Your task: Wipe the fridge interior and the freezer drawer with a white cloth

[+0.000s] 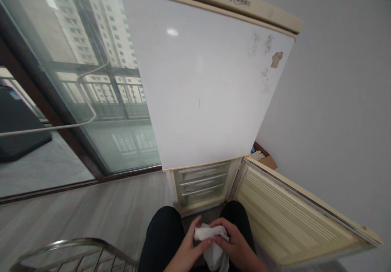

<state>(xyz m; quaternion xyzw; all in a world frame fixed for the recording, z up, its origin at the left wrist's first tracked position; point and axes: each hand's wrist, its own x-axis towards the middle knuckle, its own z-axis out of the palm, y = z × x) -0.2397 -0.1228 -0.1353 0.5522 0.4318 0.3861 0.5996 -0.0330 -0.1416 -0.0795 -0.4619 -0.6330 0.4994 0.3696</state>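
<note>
Landmark: the fridge (207, 80), upper door shut, w/ brown stains near its top right corner.

Directly below it, at the bottom edge of the view, both hands meet over a white cloth (214, 249). Left hand (187, 251): fingers curled, thumb pressed on the cloth's top, pinching it. Right hand (233, 245): fingers wrapped over the bunched upper part, closed on it; rest of the cloth hangs down btwn the wrists. Looks gathered into a wad, prob. for a firmer grip.

Fridge's lower door (293, 219) swings open to the right, so the freezer drawers (201, 182) show, just above the person's knees (165, 231).

A cardboard box (264, 158) sits behind the fridge's right side by the wall. A metal rack (73, 255) is well left of the fridge base; a glass door (76, 80) is left of it.
</note>
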